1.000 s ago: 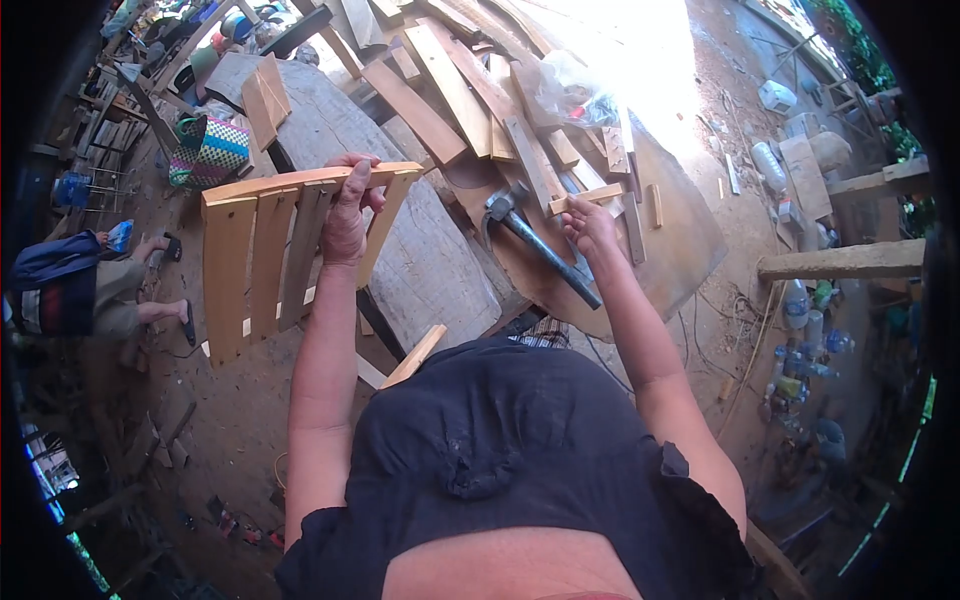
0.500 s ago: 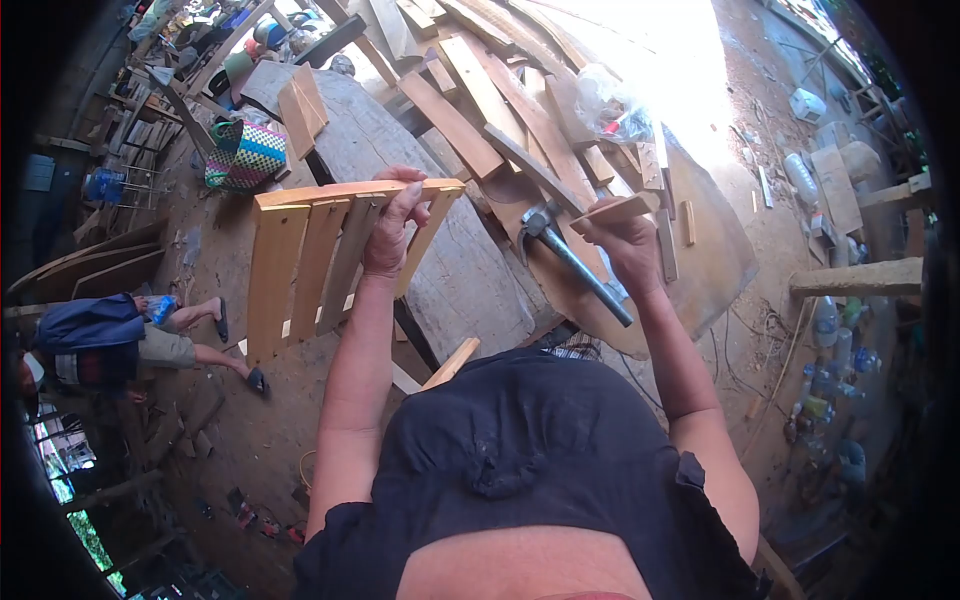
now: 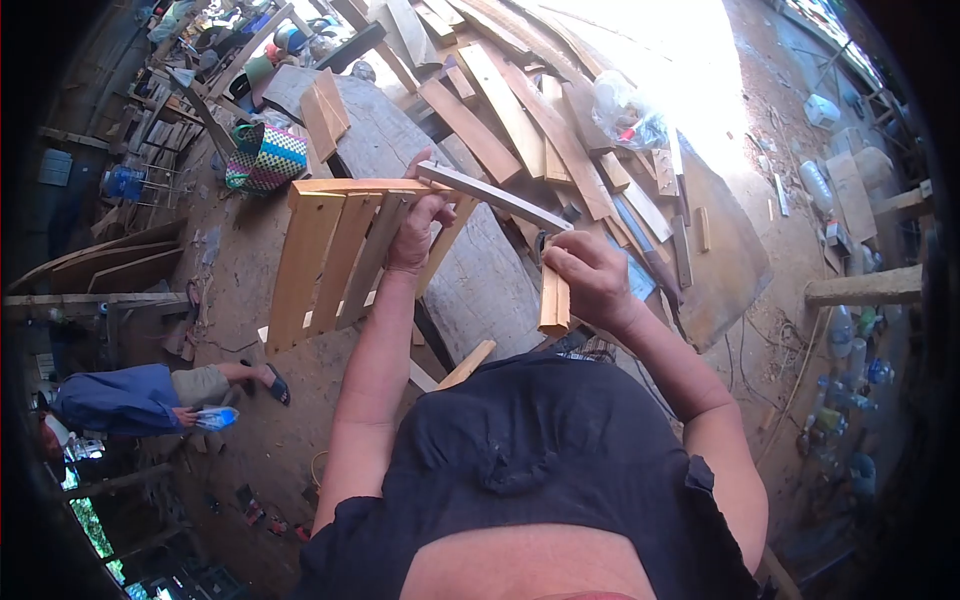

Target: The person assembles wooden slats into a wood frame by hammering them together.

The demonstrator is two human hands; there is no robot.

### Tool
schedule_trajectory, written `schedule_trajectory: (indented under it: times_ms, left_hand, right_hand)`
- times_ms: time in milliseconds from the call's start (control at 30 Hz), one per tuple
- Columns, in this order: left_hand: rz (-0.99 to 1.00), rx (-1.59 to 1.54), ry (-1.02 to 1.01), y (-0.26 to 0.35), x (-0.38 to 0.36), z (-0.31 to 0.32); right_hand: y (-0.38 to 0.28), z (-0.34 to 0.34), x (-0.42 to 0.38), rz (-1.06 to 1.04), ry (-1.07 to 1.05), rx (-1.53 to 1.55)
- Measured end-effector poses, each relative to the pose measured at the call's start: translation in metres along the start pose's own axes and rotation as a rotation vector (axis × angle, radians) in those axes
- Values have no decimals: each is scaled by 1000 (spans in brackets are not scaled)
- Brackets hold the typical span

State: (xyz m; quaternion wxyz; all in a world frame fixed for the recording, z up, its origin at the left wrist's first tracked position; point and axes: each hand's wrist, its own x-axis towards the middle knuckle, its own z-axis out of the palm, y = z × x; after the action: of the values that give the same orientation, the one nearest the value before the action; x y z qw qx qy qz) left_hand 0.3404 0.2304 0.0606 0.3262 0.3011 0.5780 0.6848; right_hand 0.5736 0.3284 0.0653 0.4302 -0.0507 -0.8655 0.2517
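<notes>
My left hand (image 3: pixel 415 240) is closed on the top rail of a slatted wooden frame (image 3: pixel 330 265), which hangs upright on the left with several slats side by side. My right hand (image 3: pixel 592 277) grips the short wooden stock of a try square (image 3: pixel 500 200). Its long greyish blade runs up and left, and the tip overlaps the frame's top rail near my left fingers. Behind my right hand, a hammer (image 3: pixel 569 213) lies on the wood, mostly hidden with only part of its head showing.
Loose boards (image 3: pixel 500 110) are piled ahead, beside a long weathered plank (image 3: pixel 470 270). A clear plastic bag (image 3: pixel 625 110) lies on the pile. A checkered woven basket (image 3: pixel 265 158) stands at left. A person in blue (image 3: pixel 120 403) is farther left. Plastic bottles (image 3: pixel 850 360) line the right side.
My right hand has moved left and down, turning the try square so that its blade reaches the frame's top rail. The person at left has shifted, a blue-and-white package in hand.
</notes>
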Motion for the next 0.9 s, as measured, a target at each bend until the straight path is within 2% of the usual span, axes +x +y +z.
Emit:
schedule_trajectory:
  times_ms: [300,400,467,700,767,800,867,900]
  left_hand:
    - [33,42,-40,-2,2,2]
    - [30,-35,-31,0,1,5]
    - [46,82,30,-3,4,7]
    - [71,71,52,-9,10,7]
    - [45,10,41,-7,10,9]
    - [46,10,48,-8,10,9]
    - [44,21,50,-9,10,10]
    - [47,23,55,-8,10,10]
  right_hand:
    - [-1,6,-11,24,36,-84]
    - [4,11,-18,87,44,-39]
    - [8,15,-22,67,67,-6]
    - [0,13,-25,199,66,70]
    - [-2,8,-27,363,9,303]
    - [1,5,-29,359,5,306]
    - [7,-1,-33,559,0,729]
    - [6,-3,-32,637,43,847]
